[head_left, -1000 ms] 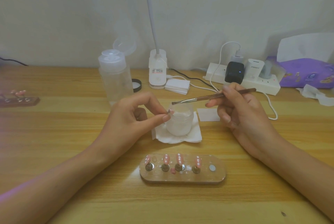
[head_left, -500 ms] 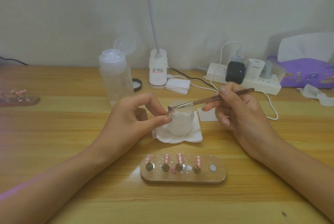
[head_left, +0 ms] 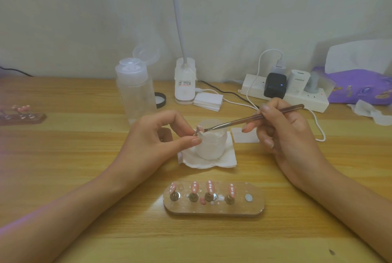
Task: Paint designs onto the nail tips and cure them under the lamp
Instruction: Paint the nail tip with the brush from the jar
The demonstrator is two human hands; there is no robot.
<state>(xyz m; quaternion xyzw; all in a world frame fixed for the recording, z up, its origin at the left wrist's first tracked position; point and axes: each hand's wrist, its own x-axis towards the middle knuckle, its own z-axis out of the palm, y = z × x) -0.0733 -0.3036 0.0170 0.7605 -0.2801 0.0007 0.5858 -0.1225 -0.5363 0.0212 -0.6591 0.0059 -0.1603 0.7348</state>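
My left hand [head_left: 152, 141] pinches a small pink nail tip [head_left: 199, 128] on its stand between thumb and forefinger, just above a frosted white jar [head_left: 212, 146]. My right hand [head_left: 284, 133] grips a thin brush [head_left: 254, 117], whose tip touches that nail tip. Near the front edge lies a wooden holder [head_left: 214, 206] with several pink nail tips [head_left: 210, 186] dotted white standing on it. The white lamp base [head_left: 185, 83] stands at the back, its neck rising out of view.
A clear pump bottle [head_left: 135, 93] stands behind my left hand. The jar sits on a folded tissue [head_left: 224, 161]. A power strip [head_left: 297, 97] with chargers and cables lies at the back right, next to a purple tissue pack [head_left: 360, 86]. Another nail holder [head_left: 21, 117] lies far left.
The brush tip has dropped from above the jar down onto the nail tip held in my left hand. My left hand has stayed in place.
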